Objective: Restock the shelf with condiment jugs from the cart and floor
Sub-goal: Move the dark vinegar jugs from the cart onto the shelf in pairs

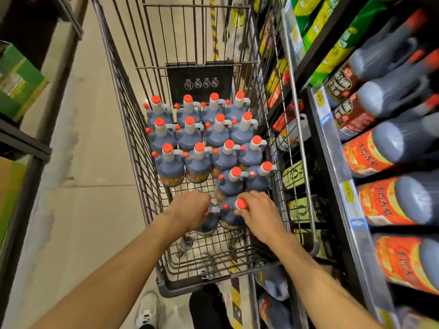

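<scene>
Clearly much restocking is remaining: the two nearest jugs are standing upright in the wire cart [133,129], with the left hand [190,207] curling over the neck of the left jug [210,222] and the right hand [259,214] gripping the red-capped right jug [231,216]. Beyond them some sixteen more jugs [204,136] are waiting, while the shelf [332,148] alongside is already looking fairly full.

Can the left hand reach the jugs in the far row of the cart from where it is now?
Probably not directly: the left hand grips a near jug, and three rows stand before the far row.
</scene>
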